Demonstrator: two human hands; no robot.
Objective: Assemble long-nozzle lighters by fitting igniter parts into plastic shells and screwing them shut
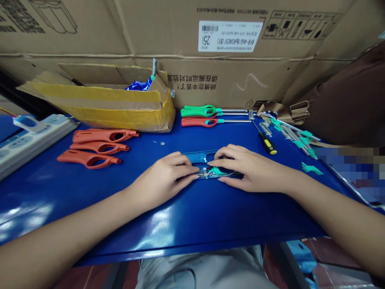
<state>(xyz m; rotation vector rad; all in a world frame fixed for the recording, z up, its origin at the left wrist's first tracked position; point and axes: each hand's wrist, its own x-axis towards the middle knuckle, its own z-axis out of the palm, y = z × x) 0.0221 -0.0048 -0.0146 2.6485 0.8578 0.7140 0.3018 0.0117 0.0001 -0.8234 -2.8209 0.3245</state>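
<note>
A blue lighter casing (197,156) lies in the middle of the blue table, its two long halves side by side. Inside the nearer half show a green trigger piece (219,171), thin wires and a clear tank (202,174). My left hand (164,174) pinches the left end of this near half, thumb in front and fingers behind. At the other end, my right hand (248,166) has its thumb on the near edge and its fingers over the trigger area. The fingers hide both ends of the casing.
Orange lighter shells (90,158) lie at left, near a power strip (30,140) and a taped carton (120,108). Assembled lighters (198,116) lie at the back. A screwdriver (267,142) and several clear tanks with green parts (293,136) are at right.
</note>
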